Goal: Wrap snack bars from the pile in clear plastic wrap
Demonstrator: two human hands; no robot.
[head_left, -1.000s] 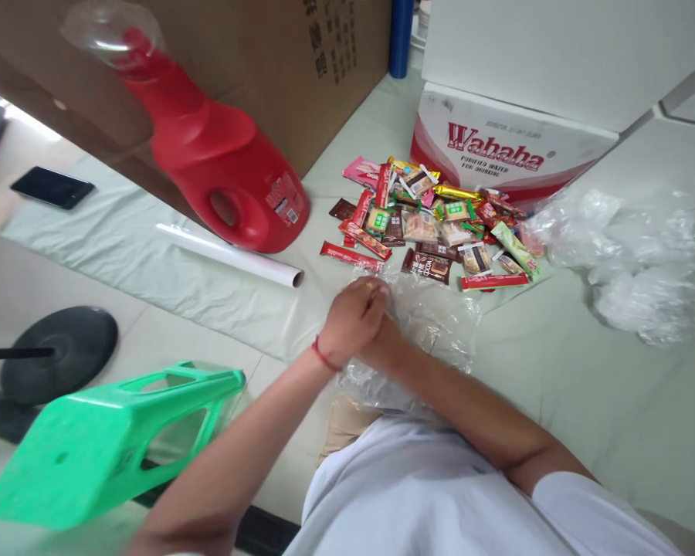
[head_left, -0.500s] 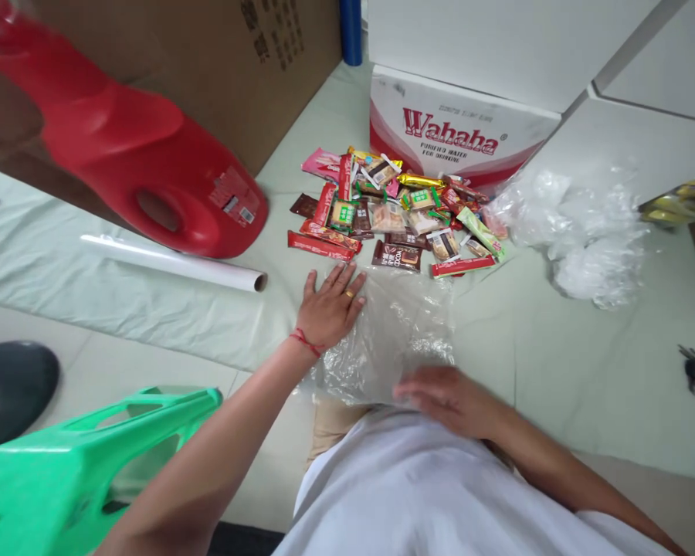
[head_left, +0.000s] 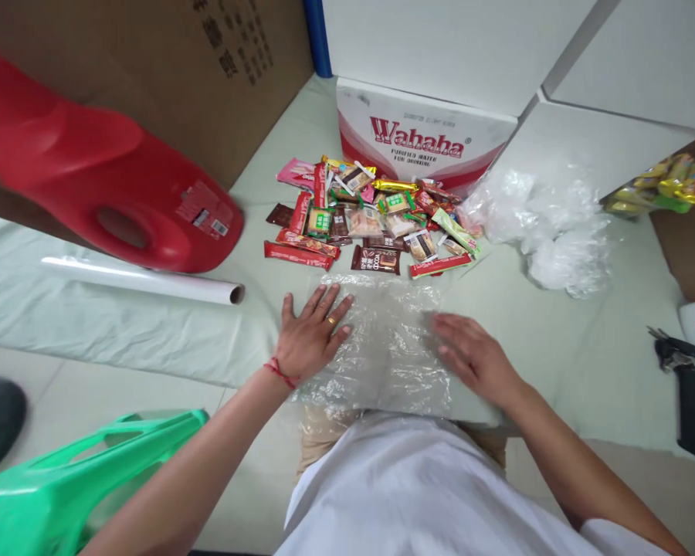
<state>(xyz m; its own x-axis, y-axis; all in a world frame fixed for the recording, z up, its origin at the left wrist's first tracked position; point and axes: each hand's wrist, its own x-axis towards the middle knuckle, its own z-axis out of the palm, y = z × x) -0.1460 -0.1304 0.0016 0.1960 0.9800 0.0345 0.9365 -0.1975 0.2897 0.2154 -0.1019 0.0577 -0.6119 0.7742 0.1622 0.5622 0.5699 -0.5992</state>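
Observation:
A clear plastic bag (head_left: 382, 347) lies flattened on the pale green cloth in front of me. My left hand (head_left: 313, 328) is pressed on its left side, fingers spread, with a gold ring and a red wrist cord. Over the bag's right edge is my right hand (head_left: 475, 355), fingers stretched out and slightly blurred, holding nothing. Just beyond the bag spreads a pile of wrapped snacks (head_left: 376, 262), with red, brown, green and gold wrappers.
A big red bottle (head_left: 162, 201) and a white tube (head_left: 144, 284) lie to the left. Behind the snacks stands a Wahaha carton (head_left: 422, 139). Crumpled clear plastic bags (head_left: 567, 239) and keys (head_left: 672, 347) are on the right. A green stool (head_left: 46, 486) stands at lower left.
My right hand has moved from the bag's near edge up and outward to its right edge. The bag lies flatter and wider. My left hand stays on it. The view has shifted right.

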